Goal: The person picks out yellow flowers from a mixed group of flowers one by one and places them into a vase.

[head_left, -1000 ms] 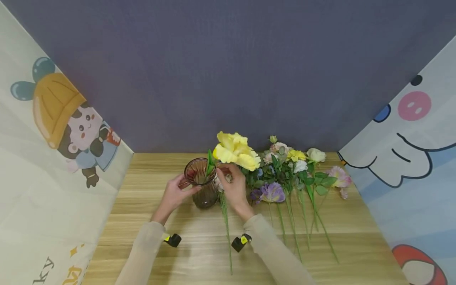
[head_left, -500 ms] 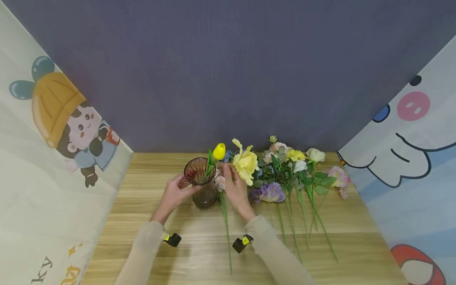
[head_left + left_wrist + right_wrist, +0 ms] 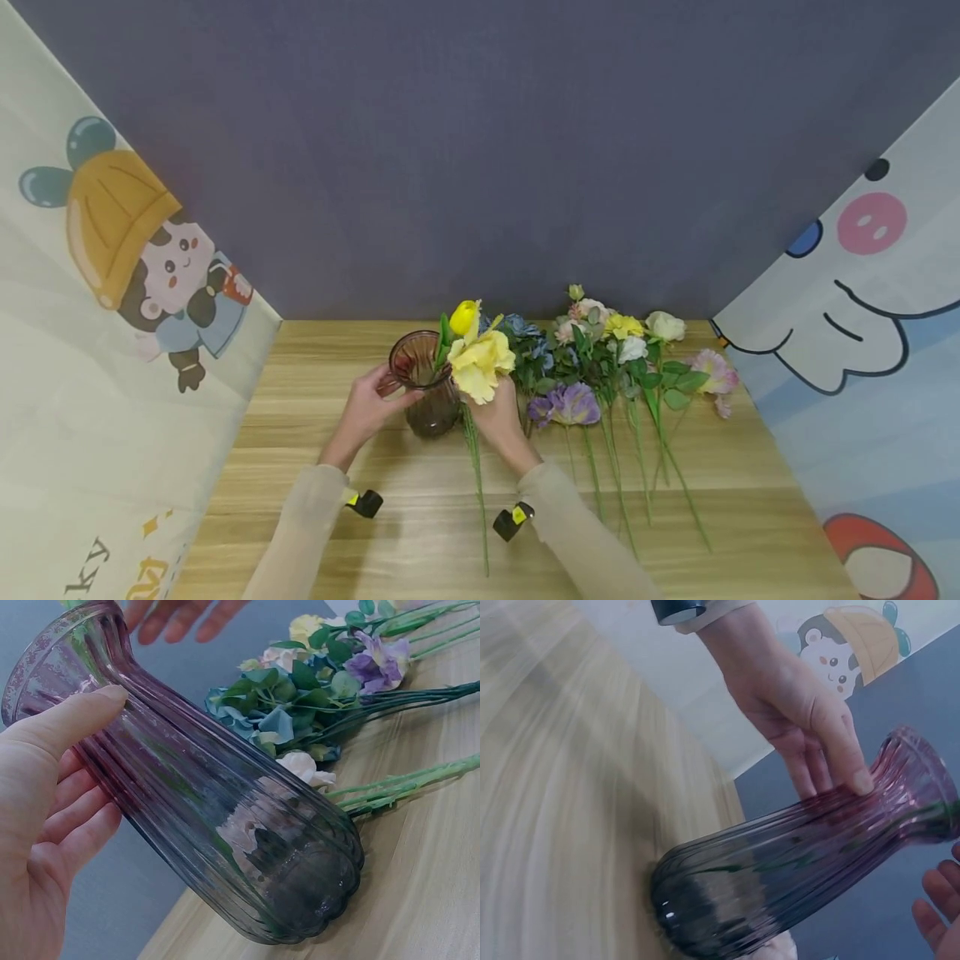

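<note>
My left hand grips the neck of a ribbed purple-grey glass vase, thumb on the near side and fingers behind. The vase stands on the wooden table, and green stems show through its glass. A yellow tulip with a green leaf rises at the rim. Beside it, a large ruffled pale-yellow flower hangs over the vase's right side. My right hand holds this flower from below; its petals hide the fingertips. Some right-hand fingers show loosely bent near the rim in the right wrist view.
Right of the vase lie several artificial flowers: blue ones, a purple one, a white rose and a pink one. A long green stem lies in front of the vase. A dark wall stands behind the table.
The ruffled yellow flower has swung right, then turned back left and lower, now covering the right fingertips. The tulip has come into sight. The left hand and vase have stayed put.
</note>
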A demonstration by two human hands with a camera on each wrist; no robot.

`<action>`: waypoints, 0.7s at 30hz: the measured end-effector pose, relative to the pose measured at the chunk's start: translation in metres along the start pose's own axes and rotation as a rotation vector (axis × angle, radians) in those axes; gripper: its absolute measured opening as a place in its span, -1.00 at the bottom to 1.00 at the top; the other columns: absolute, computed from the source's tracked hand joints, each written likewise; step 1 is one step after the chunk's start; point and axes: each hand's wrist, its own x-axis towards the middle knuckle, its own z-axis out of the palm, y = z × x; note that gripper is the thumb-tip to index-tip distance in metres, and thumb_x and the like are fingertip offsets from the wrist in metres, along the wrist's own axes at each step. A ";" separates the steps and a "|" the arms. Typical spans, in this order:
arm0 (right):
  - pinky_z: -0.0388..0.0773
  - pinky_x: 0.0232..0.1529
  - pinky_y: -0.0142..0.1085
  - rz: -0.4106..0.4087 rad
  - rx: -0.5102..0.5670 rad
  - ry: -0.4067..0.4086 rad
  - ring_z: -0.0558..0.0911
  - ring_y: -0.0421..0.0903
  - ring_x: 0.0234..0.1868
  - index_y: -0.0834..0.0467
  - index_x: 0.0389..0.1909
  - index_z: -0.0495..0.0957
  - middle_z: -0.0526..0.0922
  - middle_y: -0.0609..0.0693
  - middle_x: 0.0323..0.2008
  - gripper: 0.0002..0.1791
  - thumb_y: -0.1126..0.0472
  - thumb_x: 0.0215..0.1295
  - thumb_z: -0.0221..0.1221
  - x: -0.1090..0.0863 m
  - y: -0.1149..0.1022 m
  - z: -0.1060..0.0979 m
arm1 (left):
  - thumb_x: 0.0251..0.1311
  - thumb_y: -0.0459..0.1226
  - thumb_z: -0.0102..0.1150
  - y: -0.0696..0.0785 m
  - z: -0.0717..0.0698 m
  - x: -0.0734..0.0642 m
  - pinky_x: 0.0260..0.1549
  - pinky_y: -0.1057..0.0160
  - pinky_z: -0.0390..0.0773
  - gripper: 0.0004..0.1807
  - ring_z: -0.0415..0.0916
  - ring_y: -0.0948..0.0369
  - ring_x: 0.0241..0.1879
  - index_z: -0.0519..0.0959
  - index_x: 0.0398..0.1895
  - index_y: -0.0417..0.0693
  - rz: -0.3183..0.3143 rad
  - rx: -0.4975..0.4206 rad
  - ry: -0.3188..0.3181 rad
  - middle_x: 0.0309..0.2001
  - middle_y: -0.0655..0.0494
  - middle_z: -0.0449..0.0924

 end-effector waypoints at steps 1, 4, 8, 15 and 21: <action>0.71 0.11 -0.24 -0.003 -0.030 0.012 0.68 -0.03 0.03 0.33 0.09 0.58 0.69 0.17 -0.03 -0.73 0.35 0.44 0.22 -0.002 0.002 -0.001 | 0.15 -0.49 0.45 -0.001 0.000 0.000 0.26 -0.19 0.55 -0.37 0.55 -0.30 0.21 0.48 0.31 -0.42 0.002 -0.003 -0.001 0.19 -0.46 0.56; 0.71 0.13 -0.04 -0.012 -0.227 0.096 0.69 0.12 0.05 0.30 0.07 0.58 0.70 0.22 -0.02 -0.72 0.38 0.38 0.25 -0.008 0.008 -0.006 | 0.15 -0.45 0.48 -0.006 0.000 0.001 0.26 -0.19 0.56 -0.36 0.57 -0.26 0.21 0.50 0.32 -0.36 0.007 -0.009 -0.002 0.20 -0.41 0.57; 0.67 0.04 -0.12 0.060 -0.044 0.163 0.63 0.09 -0.04 0.24 0.10 0.43 0.62 0.21 -0.01 -0.68 0.42 0.38 0.22 -0.014 0.010 -0.010 | 0.14 -0.36 0.53 -0.012 -0.002 0.002 0.23 -0.12 0.61 -0.35 0.59 -0.21 0.19 0.53 0.31 -0.29 0.004 -0.010 0.001 0.18 -0.35 0.61; 0.65 -0.14 -0.17 -0.110 -0.044 0.163 0.57 0.05 -0.15 0.23 0.20 0.49 0.59 0.21 0.00 -0.58 0.53 0.36 0.19 -0.021 0.008 -0.017 | 0.12 -0.38 0.53 -0.014 -0.003 0.002 0.24 -0.18 0.59 -0.33 0.58 -0.24 0.20 0.51 0.32 -0.32 0.001 -0.020 0.002 0.19 -0.39 0.59; 0.72 -0.27 0.09 -0.299 -0.152 0.106 0.62 0.27 -0.24 0.42 0.00 0.62 0.63 0.35 -0.11 -0.58 0.74 0.12 0.14 -0.023 0.002 -0.019 | 0.15 -0.43 0.49 -0.013 -0.002 0.001 0.26 -0.19 0.56 -0.31 0.56 -0.25 0.23 0.46 0.36 -0.37 -0.011 -0.018 0.000 0.21 -0.42 0.56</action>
